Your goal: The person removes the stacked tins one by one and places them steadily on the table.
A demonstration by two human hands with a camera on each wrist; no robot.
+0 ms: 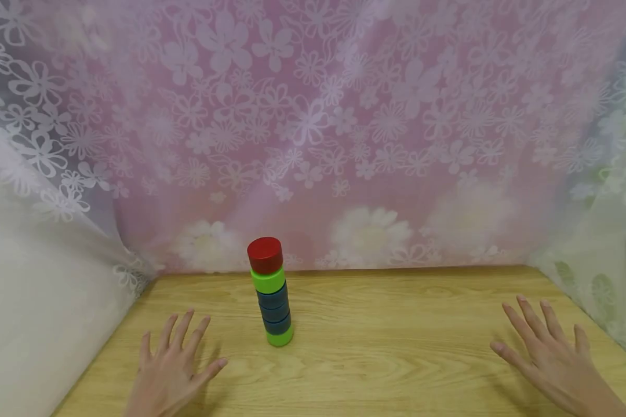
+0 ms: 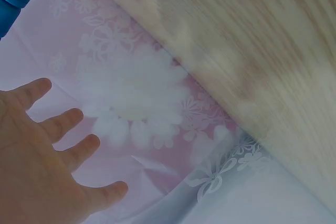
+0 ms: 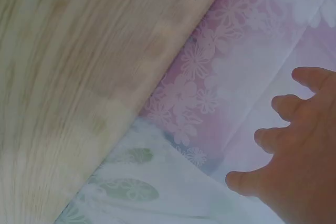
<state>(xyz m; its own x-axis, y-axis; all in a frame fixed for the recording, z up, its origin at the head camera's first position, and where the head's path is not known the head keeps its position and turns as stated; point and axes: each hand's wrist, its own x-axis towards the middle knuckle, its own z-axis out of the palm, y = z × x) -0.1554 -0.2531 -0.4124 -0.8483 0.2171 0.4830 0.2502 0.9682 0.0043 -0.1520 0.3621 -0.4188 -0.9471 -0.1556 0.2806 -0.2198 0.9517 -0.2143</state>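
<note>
A pink cloth (image 1: 313, 116) printed with white flowers hangs behind a wood-grained table (image 1: 386, 324), with a pale cloth (image 1: 31, 278) closing the left side and a leaf-patterned cloth (image 1: 600, 255) the right. On the table, left of centre in the head view, a stack (image 1: 275, 310) of round pieces stands upright, between the two hands and nearer the left. Only the head view gives its whole order: a red piece (image 1: 265, 255) on top, a bright green piece (image 1: 268, 282) below it, three dark blue pieces (image 1: 275, 313) next, and another green piece (image 1: 279, 337) at the base. The left wrist view catches just a part of it, blue with a scrap of green, cut off at the upper left corner. The left hand (image 1: 169, 370) lies near the stack but apart from it, palm down in the head view, fingers and thumb spread wide; its grip is released and holds nothing. Well apart on the other side, the right hand (image 1: 558, 359) is likewise spread, its grip released. Whether either hand touches the table I cannot tell. The right wrist view brings the green leaf shapes on the right-hand cloth closer, beside the table's edge.
</note>
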